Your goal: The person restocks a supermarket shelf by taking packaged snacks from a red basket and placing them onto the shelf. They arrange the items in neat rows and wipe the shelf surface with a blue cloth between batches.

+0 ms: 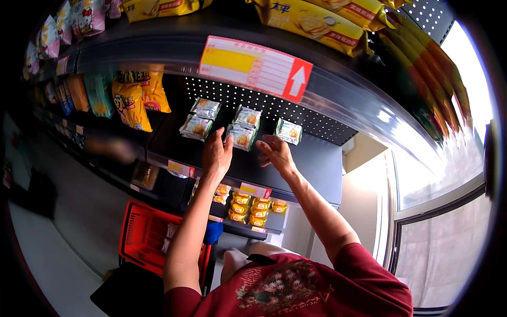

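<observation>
Both my hands reach over a dark shelf (pixel 317 158) holding small green-and-white snack packets. My left hand (pixel 217 154) is flat with its thumb apart, between the left packets (pixel 197 126) and the middle packets (pixel 242 136). Its fingertips are very close to the front middle packet; whether they touch cannot be made out. On the other side, my right hand (pixel 278 153) has its fingers loosely bent and nothing in it. It is just in front of a right-hand packet (pixel 288 131), seemingly apart from it. The left and middle packets lie in front and back piles.
Overhead juts a shelf edge with a large price label (pixel 255 67). Yellow snack bags (pixel 132 105) stand to the left. A lower shelf bears small yellow-wrapped cakes (pixel 259 210). Near my left arm is a red basket (pixel 136 233) with packets inside. A window (pixel 439 245) is at right.
</observation>
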